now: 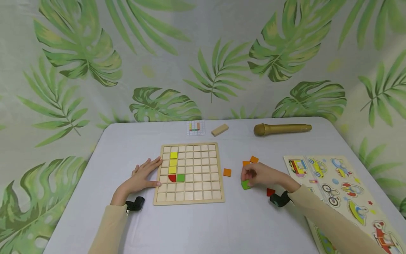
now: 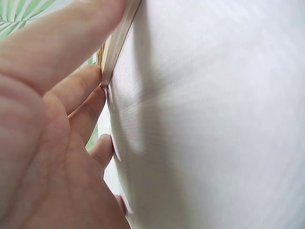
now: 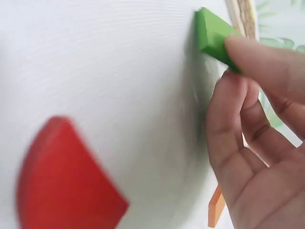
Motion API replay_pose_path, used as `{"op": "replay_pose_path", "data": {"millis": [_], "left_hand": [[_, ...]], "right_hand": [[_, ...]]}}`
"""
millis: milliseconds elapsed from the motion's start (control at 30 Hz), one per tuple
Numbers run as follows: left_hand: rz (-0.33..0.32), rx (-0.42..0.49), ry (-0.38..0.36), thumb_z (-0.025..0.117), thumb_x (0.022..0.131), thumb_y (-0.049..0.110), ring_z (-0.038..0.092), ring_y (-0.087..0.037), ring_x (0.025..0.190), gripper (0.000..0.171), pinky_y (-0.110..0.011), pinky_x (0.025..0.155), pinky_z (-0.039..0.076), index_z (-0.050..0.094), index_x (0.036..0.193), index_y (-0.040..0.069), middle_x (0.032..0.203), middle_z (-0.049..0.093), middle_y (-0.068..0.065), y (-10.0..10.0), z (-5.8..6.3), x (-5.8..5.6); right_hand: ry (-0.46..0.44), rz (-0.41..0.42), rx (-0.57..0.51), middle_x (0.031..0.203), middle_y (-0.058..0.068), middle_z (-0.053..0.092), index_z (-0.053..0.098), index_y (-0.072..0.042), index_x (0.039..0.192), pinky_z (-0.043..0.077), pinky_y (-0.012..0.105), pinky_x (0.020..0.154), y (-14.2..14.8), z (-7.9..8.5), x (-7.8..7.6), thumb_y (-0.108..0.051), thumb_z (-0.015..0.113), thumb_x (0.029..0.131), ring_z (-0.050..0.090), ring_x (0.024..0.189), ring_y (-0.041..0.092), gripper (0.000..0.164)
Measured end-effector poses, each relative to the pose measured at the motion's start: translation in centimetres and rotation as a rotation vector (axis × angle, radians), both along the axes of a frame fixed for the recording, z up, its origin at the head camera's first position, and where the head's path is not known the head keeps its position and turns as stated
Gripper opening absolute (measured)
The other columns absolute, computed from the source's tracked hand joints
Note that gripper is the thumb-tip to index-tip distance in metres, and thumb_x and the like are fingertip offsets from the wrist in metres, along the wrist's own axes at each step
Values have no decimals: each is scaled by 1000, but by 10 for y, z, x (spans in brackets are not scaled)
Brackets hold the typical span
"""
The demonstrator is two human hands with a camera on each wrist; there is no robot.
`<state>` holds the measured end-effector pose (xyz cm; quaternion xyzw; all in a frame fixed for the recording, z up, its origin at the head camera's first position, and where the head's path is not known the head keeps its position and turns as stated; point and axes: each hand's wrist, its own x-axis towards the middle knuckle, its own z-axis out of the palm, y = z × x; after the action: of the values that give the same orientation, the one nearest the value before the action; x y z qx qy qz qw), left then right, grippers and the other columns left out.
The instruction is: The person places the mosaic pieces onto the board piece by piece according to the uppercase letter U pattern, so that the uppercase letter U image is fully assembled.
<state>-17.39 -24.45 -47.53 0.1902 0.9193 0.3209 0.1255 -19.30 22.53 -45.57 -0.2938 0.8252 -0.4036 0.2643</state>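
Observation:
A wooden grid board (image 1: 203, 197) lies mid-table, bearing a column of yellow square tiles (image 1: 173, 162), a red quarter-round tile (image 1: 172, 178) and a green square tile (image 1: 180, 177). My left hand (image 1: 139, 181) rests at the board's left edge, fingers fairly straight; in the left wrist view its fingertips touch the cloth and board side. To the board's right, my right hand (image 1: 261, 174) pinches another green square tile (image 3: 217, 36) between thumb and fingers. Near that hand lie a red quarter-round tile (image 3: 66, 181) and orange square tiles (image 1: 254, 159), one partly hidden.
A single orange tile (image 1: 227, 172) sits just right of the board. Behind stand a small pattern card (image 1: 195, 127), a wooden block (image 1: 220, 130) and a gold microphone (image 1: 282, 129). A picture puzzle board (image 1: 344, 190) covers the right side, under the right forearm.

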Motion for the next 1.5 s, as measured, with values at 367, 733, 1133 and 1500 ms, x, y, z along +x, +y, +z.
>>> {"op": "replay_pose_path", "data": {"millis": [367,733,1133,1500], "left_hand": [[1,-8,0,74,81,39,5,-42,142,87,-67,104,-6,31,150,7,157,19,-12,1,0,0],[-2,-3,3,74,81,39,5,-42,142,88,-67,104,-6,31,150,7,157,20,-11,0,0,1],[-2,-8,11,74,82,40,5,-42,142,88,-66,104,-6,30,150,7,157,19,-11,-1,-1,0],[-2,-13,16,74,81,40,5,-41,142,88,-66,104,-5,31,150,8,157,19,-11,-1,-1,0]], "right_hand": [[-109,16,-154,82,6,60,65,0,95,44,26,65,-38,5,-13,-1,65,84,51,72,16,11],[-47,-37,-175,83,4,60,65,1,95,43,23,66,-111,7,-21,2,66,84,52,74,14,11],[39,-46,-143,78,0,59,66,-3,91,43,22,65,-163,5,-25,3,65,84,51,70,11,10],[160,-4,-23,72,-3,56,64,-6,86,41,22,61,-185,5,-19,6,63,83,49,67,9,12]]}}
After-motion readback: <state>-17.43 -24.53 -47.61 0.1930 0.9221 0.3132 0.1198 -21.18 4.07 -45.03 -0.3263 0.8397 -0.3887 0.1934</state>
